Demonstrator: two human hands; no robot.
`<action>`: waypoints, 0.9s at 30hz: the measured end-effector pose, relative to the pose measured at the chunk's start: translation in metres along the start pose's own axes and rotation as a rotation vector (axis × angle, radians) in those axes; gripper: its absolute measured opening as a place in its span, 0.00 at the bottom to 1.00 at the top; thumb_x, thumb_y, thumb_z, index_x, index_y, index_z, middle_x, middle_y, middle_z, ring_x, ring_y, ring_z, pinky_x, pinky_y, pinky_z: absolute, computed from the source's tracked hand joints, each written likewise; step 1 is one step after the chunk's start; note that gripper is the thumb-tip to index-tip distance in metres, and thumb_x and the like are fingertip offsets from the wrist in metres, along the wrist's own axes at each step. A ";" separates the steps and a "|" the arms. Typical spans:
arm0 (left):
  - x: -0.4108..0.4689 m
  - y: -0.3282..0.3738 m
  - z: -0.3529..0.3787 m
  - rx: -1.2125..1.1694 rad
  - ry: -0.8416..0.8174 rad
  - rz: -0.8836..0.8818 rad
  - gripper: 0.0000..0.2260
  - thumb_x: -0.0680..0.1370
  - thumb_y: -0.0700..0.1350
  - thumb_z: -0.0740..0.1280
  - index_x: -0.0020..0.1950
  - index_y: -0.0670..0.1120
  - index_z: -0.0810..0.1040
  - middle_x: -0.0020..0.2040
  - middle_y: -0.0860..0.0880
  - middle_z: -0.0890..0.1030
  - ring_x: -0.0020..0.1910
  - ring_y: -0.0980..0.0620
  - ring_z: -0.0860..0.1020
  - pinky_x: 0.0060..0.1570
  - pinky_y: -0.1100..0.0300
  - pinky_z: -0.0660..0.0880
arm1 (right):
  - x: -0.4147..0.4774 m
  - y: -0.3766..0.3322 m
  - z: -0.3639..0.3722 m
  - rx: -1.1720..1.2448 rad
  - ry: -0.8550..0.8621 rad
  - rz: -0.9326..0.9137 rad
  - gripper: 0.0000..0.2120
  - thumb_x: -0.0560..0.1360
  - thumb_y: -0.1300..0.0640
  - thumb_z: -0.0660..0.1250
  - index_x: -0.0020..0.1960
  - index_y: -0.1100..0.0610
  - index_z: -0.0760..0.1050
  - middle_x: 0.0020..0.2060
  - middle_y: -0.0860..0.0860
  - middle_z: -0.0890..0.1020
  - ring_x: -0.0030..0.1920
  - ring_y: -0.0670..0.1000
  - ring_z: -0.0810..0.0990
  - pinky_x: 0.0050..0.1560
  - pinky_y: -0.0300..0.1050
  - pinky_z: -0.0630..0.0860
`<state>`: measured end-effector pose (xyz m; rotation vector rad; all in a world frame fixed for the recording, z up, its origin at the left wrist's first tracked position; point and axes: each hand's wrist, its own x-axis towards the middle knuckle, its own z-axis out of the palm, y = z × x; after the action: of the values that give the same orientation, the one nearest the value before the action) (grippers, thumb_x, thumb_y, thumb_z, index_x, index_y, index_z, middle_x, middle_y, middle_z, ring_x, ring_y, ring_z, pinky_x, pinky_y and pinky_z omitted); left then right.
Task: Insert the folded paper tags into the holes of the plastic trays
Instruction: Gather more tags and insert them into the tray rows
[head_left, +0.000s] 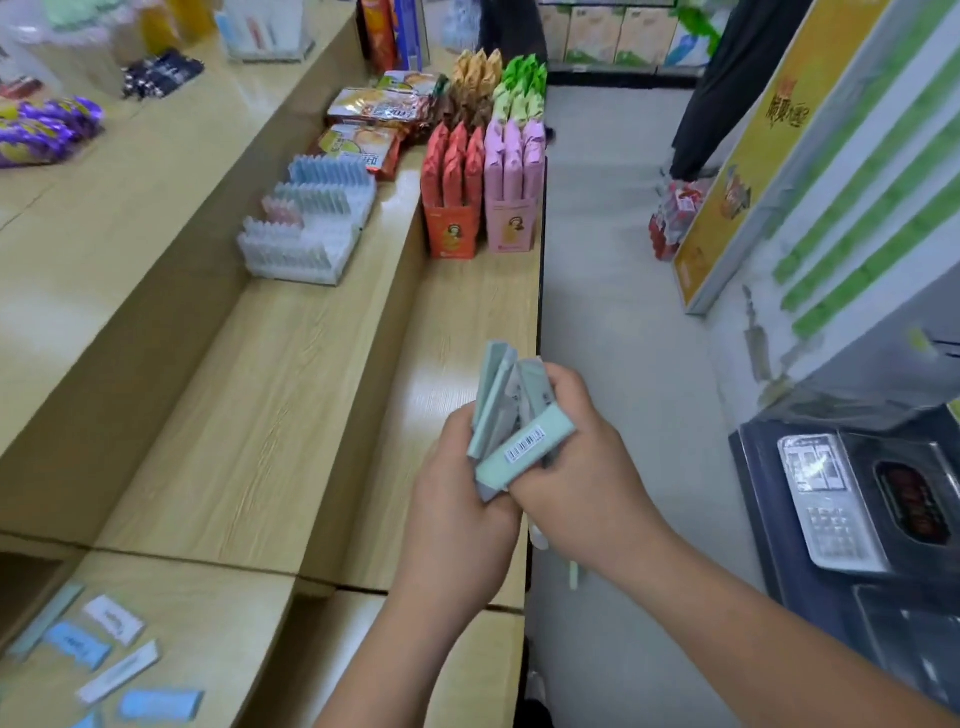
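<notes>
Both my hands hold a bunch of pale green folded paper tags (511, 415) above the counter's right edge. My left hand (457, 488) grips the bunch from below. My right hand (576, 441) curls round the tags from the right, and one tag with a barcode lies across its fingers. Clear plastic trays (306, 228) stand further back on the lower wooden shelf, with blue, pink and white tags upright in their slots. Several loose blue and white tags (104, 654) lie on the counter at bottom left.
Orange and pink snack boxes (480, 197) stand behind the trays at the counter's edge, with more snack packets beyond. A raised wooden step (130, 218) runs along the left. A desk phone (826, 504) sits to the right, and a person in dark clothes (727, 88) stands in the aisle.
</notes>
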<state>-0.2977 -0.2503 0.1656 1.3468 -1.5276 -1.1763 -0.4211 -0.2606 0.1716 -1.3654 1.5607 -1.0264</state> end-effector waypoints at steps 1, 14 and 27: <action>0.013 0.002 0.003 0.002 -0.001 -0.003 0.22 0.73 0.34 0.64 0.59 0.59 0.75 0.49 0.59 0.82 0.46 0.59 0.81 0.39 0.68 0.75 | 0.013 -0.001 -0.004 0.002 -0.003 -0.005 0.28 0.60 0.45 0.70 0.56 0.30 0.65 0.47 0.40 0.80 0.42 0.40 0.81 0.31 0.35 0.76; 0.191 0.015 0.042 -0.010 0.132 -0.101 0.19 0.74 0.37 0.65 0.57 0.59 0.75 0.45 0.59 0.82 0.39 0.61 0.78 0.35 0.71 0.71 | 0.206 0.011 -0.049 -0.005 -0.164 -0.021 0.29 0.61 0.49 0.72 0.59 0.33 0.67 0.47 0.40 0.81 0.42 0.41 0.81 0.30 0.40 0.77; 0.321 0.000 0.031 -0.032 0.585 -0.284 0.22 0.74 0.40 0.65 0.56 0.67 0.71 0.51 0.64 0.80 0.48 0.63 0.79 0.39 0.72 0.72 | 0.387 0.009 -0.008 -0.068 -0.618 -0.220 0.29 0.62 0.48 0.72 0.60 0.35 0.67 0.45 0.39 0.81 0.40 0.42 0.81 0.30 0.35 0.73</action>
<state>-0.3741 -0.5630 0.1479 1.7344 -0.9187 -0.8501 -0.4672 -0.6440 0.1437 -1.7234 1.0076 -0.5864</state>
